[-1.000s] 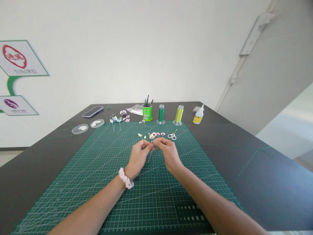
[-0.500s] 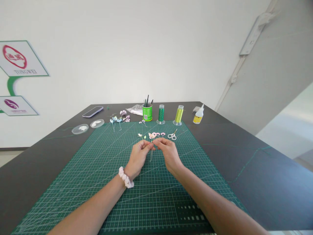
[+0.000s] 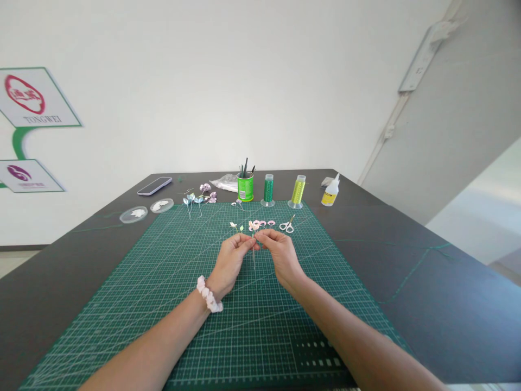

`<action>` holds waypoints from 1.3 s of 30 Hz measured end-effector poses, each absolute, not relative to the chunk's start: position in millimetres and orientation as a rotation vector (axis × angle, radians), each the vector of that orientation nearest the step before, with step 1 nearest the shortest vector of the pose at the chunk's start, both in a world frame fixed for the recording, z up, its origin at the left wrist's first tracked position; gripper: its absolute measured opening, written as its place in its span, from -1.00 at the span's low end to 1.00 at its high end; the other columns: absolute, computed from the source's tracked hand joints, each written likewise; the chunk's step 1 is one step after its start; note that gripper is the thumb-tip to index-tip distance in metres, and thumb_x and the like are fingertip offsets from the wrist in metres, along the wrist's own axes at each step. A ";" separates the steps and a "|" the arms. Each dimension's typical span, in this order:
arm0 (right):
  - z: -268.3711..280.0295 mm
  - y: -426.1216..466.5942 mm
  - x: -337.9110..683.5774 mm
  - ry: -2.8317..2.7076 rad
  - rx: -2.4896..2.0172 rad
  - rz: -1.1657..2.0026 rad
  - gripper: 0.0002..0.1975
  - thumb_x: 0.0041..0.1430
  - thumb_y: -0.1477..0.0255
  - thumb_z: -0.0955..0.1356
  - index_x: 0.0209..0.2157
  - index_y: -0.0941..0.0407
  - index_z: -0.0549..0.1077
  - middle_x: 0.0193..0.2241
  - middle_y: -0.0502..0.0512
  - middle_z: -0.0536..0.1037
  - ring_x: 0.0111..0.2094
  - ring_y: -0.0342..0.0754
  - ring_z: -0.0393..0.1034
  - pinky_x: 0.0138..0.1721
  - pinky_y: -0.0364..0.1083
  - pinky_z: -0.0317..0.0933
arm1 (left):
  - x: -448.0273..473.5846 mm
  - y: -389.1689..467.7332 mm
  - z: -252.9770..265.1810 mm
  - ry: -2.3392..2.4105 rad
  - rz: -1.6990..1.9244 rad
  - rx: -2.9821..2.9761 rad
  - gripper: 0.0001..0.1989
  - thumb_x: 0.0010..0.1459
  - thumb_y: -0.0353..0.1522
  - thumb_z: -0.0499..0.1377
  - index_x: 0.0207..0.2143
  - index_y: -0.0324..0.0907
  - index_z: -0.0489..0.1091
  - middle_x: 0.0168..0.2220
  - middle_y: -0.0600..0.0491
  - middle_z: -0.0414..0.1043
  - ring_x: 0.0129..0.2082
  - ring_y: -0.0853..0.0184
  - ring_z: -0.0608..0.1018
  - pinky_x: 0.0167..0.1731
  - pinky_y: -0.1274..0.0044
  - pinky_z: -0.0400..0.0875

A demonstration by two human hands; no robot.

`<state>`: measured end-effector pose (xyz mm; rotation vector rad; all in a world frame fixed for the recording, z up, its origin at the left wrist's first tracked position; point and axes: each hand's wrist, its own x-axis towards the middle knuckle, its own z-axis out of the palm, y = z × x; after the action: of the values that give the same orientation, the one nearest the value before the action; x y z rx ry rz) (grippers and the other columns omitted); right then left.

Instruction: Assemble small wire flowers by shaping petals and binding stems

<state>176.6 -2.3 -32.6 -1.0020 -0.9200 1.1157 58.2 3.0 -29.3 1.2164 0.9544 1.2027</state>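
My left hand (image 3: 231,259) pinches the stem of a small pale-pink artificial flower (image 3: 254,226) between thumb and fingers. The petals stand above the fingertips, and the thin pale stem ends hang below them. My right hand (image 3: 281,255) is closed in a pinch against the same stem, its fingertips meeting those of the left. What lies between the right fingertips is too small to make out. Just beyond the hands lie several pink looped petals (image 3: 271,223), a white bud (image 3: 233,225) and white-handled scissors (image 3: 287,225).
A green cutting mat (image 3: 195,326) covers the dark table (image 3: 407,282). Behind stand a green can (image 3: 245,188) of tools, a green thread spool (image 3: 268,190), a yellow-green spool (image 3: 298,191) and a glue bottle (image 3: 330,193). Left are blue flowers (image 3: 198,200), two shallow dishes (image 3: 133,215) and a phone (image 3: 154,186).
The hanging stem ends have swung slightly to the right, and the flower head has turned a little between the fingers. Both hands stay in nearly the same place.
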 end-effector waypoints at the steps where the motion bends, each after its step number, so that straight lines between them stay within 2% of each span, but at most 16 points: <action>1: -32.7 -2.3 176.7 -0.920 -1.001 1.117 -0.90 -0.17 0.36 0.44 -0.65 0.08 0.53 -0.63 -0.02 0.46 -0.46 -0.08 0.27 -0.28 -0.04 0.16 | 58.1 3.1 -29.4 0.953 1.201 1.219 -0.86 0.00 -0.34 0.25 -0.55 -0.21 0.45 -0.53 0.09 0.47 -0.42 0.35 0.43 -0.25 0.48 0.28; 39: -32.1 -2.2 176.5 -0.917 -1.001 1.124 -0.88 -0.19 0.36 0.43 -0.66 0.10 0.51 -0.67 -0.05 0.43 -0.52 -0.11 0.24 -0.29 -0.05 0.15 | 57.8 5.7 -33.6 0.914 1.159 1.196 -0.85 0.00 -0.32 0.24 -0.55 -0.21 0.47 -0.54 0.09 0.46 -0.42 0.35 0.43 -0.25 0.48 0.27</action>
<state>176.5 -2.2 -32.1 -1.0007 -0.9173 1.1243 57.8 5.7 -33.6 1.1958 0.9142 1.1593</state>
